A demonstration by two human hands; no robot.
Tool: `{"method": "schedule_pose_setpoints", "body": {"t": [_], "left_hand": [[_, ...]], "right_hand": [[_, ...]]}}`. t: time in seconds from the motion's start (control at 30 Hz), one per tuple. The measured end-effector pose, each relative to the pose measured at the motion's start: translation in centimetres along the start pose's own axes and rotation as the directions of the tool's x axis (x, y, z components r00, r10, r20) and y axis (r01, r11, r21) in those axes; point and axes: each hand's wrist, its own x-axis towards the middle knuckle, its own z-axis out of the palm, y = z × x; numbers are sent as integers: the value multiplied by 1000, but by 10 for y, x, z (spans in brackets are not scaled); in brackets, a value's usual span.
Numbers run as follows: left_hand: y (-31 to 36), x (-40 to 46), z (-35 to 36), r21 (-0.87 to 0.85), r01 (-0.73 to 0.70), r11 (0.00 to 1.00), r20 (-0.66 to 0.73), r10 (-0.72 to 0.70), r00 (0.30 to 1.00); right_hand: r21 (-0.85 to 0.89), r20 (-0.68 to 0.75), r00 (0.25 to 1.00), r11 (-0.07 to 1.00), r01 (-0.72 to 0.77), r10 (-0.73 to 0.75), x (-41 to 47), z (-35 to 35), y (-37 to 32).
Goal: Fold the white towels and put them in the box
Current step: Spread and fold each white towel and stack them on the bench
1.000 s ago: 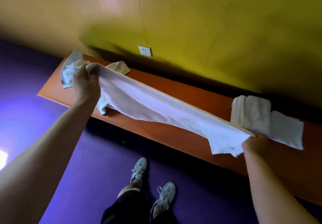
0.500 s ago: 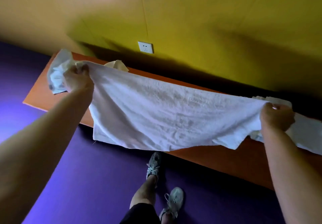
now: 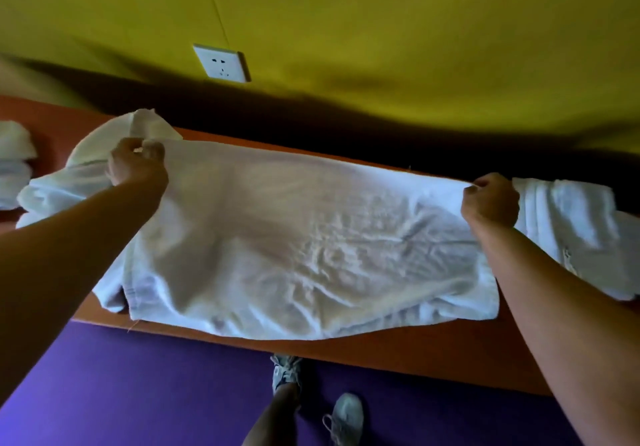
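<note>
Across the orange surface (image 3: 398, 352) a white towel (image 3: 294, 248) lies spread flat and wrinkled, its near edge reaching the front edge. At its far left corner the left hand (image 3: 136, 165) has a closed grip, fingers curled and pinching the cloth; at the far right corner the right hand (image 3: 490, 199) pinches the edge the same way. Both forearms stretch out over the towel's two ends. Just beyond the right hand a folded towel (image 3: 571, 223) sits on the surface, touching or slightly overlapped by the spread one. Under and behind the left hand lies a crumpled towel (image 3: 100, 147), and farther left, at the picture's border, another white bundle (image 3: 14, 158), blurred. On the yellow wall (image 3: 381, 12) behind is a white socket (image 3: 221, 62). Below the surface, purple floor (image 3: 138, 393) and two grey shoes (image 3: 346, 418) show.
</note>
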Motion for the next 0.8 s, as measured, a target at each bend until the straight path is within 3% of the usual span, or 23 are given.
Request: {"method": "schedule_pose_setpoints", "body": {"t": [0.13,0.33,0.47,0.63,0.8], "left_hand": [[-13,-5,13,137,-125,983,5,126,992],[-15,-115,62,119,-366,923,252,328,910],[-25,-239,116,55,-549,834,457,468,756],[-2,-368,180,-22,-673,739,628,534,566],[37,-448,250,22,-721,693,733,479,482]], "right_hand": [[-3,-10,995,995,99,-99,11,7,9],[49,113,979,985,163,-167,20,5,37],[43,245,964,994,100,-107,22,-4,63],[-2,345,927,988,157,-146,46,-12,92],[3,451,874,980,200,-180,76,0,110]]}}
